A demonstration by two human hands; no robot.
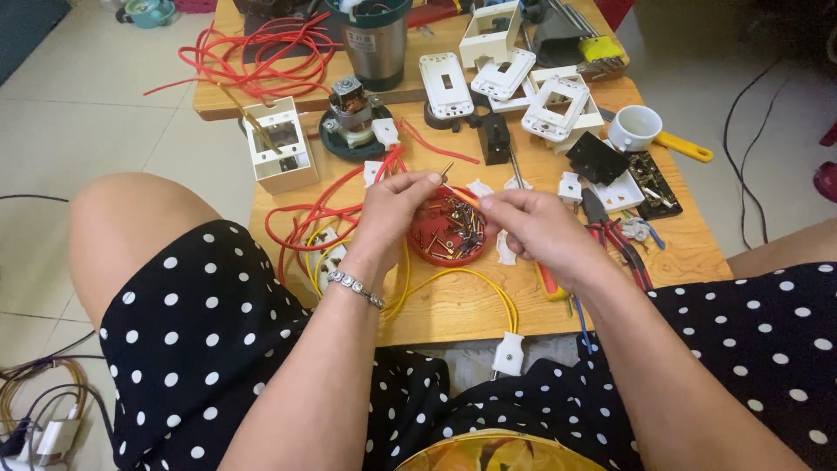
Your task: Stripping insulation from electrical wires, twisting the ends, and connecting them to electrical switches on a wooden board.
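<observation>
A white mug (634,127) is set near the table's right edge, beside a yellow-handled tool (683,146). White switch plates (500,77) are piled at the back, near a steel canister (371,41). A small motor (351,106) and a white box (279,144) are placed left, behind coiled red wire (257,57).

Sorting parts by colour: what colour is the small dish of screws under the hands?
Red dish, seen in the head view.

Head view, steeply down, close
</observation>
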